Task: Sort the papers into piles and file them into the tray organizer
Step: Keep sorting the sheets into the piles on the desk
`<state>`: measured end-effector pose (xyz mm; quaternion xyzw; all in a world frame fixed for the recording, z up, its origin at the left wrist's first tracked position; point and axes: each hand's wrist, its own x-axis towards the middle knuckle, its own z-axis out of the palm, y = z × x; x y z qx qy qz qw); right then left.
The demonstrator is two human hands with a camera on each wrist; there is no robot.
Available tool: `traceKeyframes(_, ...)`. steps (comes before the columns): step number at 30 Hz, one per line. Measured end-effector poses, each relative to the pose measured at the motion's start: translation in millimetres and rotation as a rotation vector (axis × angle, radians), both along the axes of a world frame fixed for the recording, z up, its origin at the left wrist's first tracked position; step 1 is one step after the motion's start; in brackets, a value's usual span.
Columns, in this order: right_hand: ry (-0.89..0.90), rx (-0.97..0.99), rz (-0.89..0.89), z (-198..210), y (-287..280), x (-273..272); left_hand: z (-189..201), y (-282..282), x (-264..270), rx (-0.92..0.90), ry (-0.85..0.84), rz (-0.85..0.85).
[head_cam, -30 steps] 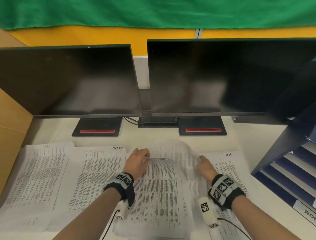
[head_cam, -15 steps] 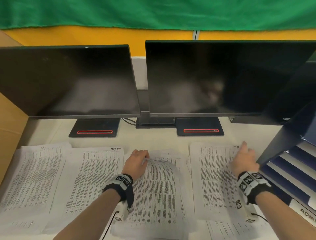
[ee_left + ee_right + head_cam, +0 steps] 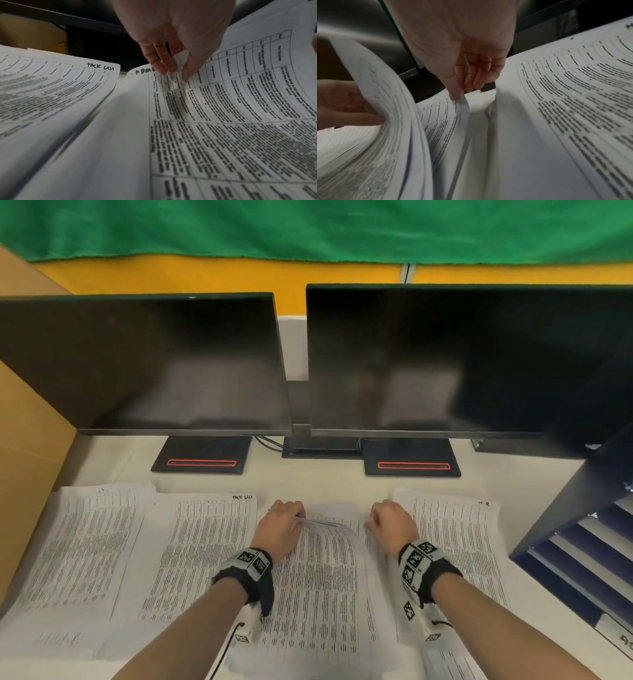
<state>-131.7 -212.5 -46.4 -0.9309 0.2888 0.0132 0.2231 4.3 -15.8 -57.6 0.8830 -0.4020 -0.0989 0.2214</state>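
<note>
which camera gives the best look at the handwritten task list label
The left wrist view: the TASK LIST label reads clearly on its sheet's corner. The head view shows it small and faint. The right wrist view doesn't show it.

Both our bare forearms reach forward side by side, black wristbands on each. Our left hand (image 3: 281, 529) curls, thumb and fingers (image 3: 161, 63) pinching; our right hand (image 3: 390, 525) curls too, thumb meeting fingertips (image 3: 469, 83).

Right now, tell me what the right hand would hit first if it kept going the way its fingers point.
The right hand points down and away, so it would probably meet the middle paper stack at once; beyond lies the right monitor's base, though depth is uncertain.
</note>
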Motion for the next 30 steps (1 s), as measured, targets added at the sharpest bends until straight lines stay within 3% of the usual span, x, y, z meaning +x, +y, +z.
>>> traceKeyframes(7, -0.023, -0.094, 0.183, 3.4, 2.6, -9.5, -1.1, -2.0, -1.2, -0.003, -0.013, -0.008)
traceKeyframes(17, -0.079, 0.1, 0.034, 3.6, 7.1, -20.2, -3.0, -2.8, -3.8, 0.0, -0.038, -0.019)
traceKeyframes(19, -0.094, 0.175, 0.014, 4.6, 6.8, -19.7, -2.5, -2.3, -3.5, -0.002, -0.072, -0.038)
traceKeyframes(23, -0.135, 0.546, 0.071, 9.3, 9.5, -16.5, -4.8, -3.0, -2.8, 0.021, -0.14, -0.081)
traceKeyframes(27, -0.11, 0.913, -0.146, 17.6, 8.2, -10.4, -1.7, -5.1, -5.3, 0.013, -0.029, -0.005)
traceKeyframes(30, -0.059, 0.71, -0.21, 7.0, 2.5, -4.7, -1.2, -5.0, -3.4, 0.013, 0.017, 0.008)
